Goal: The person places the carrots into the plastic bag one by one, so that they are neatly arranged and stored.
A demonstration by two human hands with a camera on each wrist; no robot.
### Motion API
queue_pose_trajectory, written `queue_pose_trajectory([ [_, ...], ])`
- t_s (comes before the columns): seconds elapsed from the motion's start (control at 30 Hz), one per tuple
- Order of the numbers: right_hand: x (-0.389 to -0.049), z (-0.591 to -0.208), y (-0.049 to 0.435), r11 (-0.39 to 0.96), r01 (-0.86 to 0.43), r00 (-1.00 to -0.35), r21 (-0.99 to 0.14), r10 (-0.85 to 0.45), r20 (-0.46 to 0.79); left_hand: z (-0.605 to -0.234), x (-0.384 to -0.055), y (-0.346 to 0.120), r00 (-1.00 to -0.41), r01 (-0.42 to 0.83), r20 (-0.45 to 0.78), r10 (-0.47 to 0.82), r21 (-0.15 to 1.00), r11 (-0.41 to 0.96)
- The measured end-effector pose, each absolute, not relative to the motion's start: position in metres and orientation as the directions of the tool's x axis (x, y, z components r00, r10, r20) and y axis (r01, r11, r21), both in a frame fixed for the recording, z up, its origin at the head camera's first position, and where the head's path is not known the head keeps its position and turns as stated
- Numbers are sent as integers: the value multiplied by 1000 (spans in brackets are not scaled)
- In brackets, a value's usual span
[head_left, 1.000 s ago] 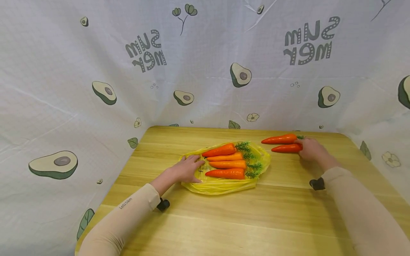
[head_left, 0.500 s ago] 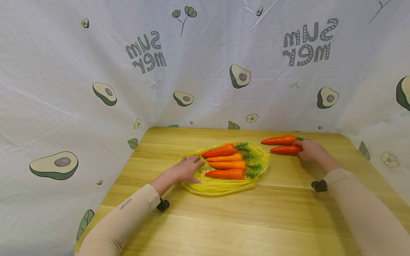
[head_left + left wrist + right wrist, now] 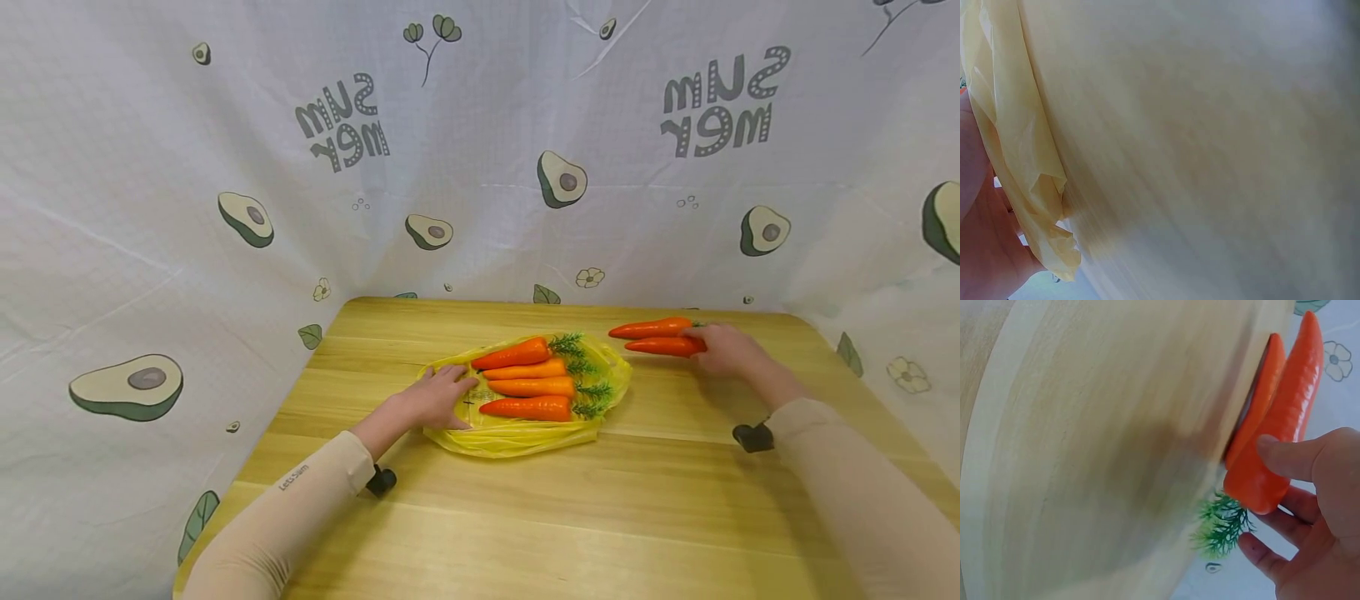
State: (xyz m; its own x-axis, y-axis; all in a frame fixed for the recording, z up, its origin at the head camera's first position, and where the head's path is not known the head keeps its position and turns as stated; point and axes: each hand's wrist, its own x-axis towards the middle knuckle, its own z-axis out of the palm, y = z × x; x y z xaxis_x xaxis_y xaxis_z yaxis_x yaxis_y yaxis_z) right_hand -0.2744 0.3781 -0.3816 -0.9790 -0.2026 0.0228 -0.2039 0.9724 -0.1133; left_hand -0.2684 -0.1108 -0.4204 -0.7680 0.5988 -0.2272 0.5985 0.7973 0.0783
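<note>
At the right of the table, my right hand [image 3: 727, 348] grips a red-orange carrot [image 3: 662, 347] by its thick end. In the right wrist view the thumb [image 3: 1288, 456] presses on that carrot, with its tip pointing away. Just behind it lies another carrot [image 3: 651, 328], partly covered by the held one in the right wrist view. My left hand [image 3: 438, 397] rests with spread fingers on the left edge of a yellow plastic bag [image 3: 510, 442]. Several carrots lie side by side on the bag, the nearest carrot [image 3: 527, 407] reddish, their green tops to the right.
The wooden table [image 3: 480, 525] has rounded back corners. A white curtain [image 3: 480, 125] printed with avocados hangs behind it and at both sides. Black wrist devices, such as the left device [image 3: 382, 481], sit below the sleeves.
My right hand has shifted the gripped carrot slightly to the left and up, nearer to the carrot behind it. The left hand and the bag have stayed put.
</note>
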Motion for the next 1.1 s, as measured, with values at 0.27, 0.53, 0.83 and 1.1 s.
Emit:
queue_pose_trajectory([
  [0.27,-282,-381,388,957,-258,-965,-132,-263,-19,-419,-268,-111,-762,606,-225,607,81,791],
  [0.53,-276,-372,380,953,-271,-961,-136,-275,-8,-419,-268,-110,-763,606,-230,603,69,793],
  [0.83,-269,-362,376,947,-278,-959,-159,-283,-6,-421,-269,-110,-765,607,-222,605,67,792],
  [1.1,-264,-351,373,940,-301,-953,-159,-303,17,-422,-269,-110,-764,610,-214,609,71,790],
])
